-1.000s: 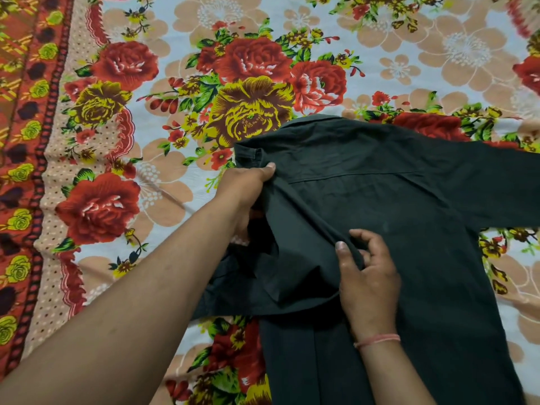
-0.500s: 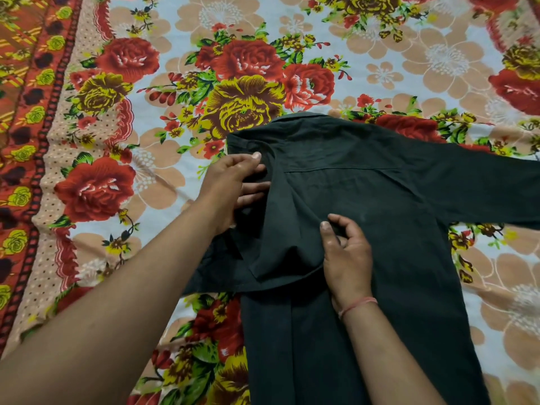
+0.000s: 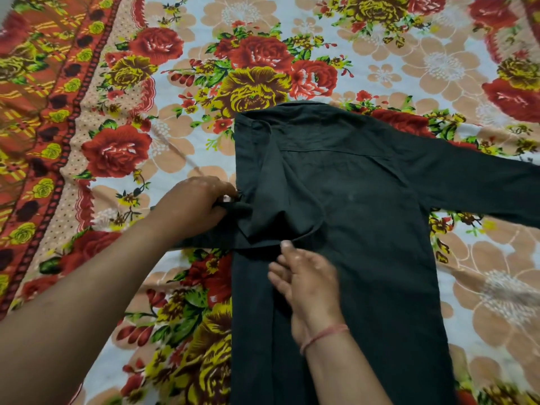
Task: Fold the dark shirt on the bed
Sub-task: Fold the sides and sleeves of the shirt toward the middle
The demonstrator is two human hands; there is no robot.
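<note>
The dark shirt (image 3: 365, 217) lies back-up on the flowered bedsheet (image 3: 175, 83), collar at the far end. Its left side is folded inward, with a straight edge running down from the shoulder. The left sleeve lies bunched across the fold. My left hand (image 3: 193, 206) pinches dark cloth of that sleeve at the shirt's left edge. My right hand (image 3: 306, 276) rests flat on the shirt's middle, fingers spread, just below the sleeve's curved fold. The right sleeve (image 3: 479, 185) stretches out to the right edge of view.
The bedsheet's red and orange patterned border (image 3: 38, 118) runs down the left side. Bare sheet surrounds the shirt at the far end, left and right.
My left hand moved down from the shoulder fold to the bunched sleeve and gripped it. My right hand let go of its pinch and slid lower, now lying flat.
</note>
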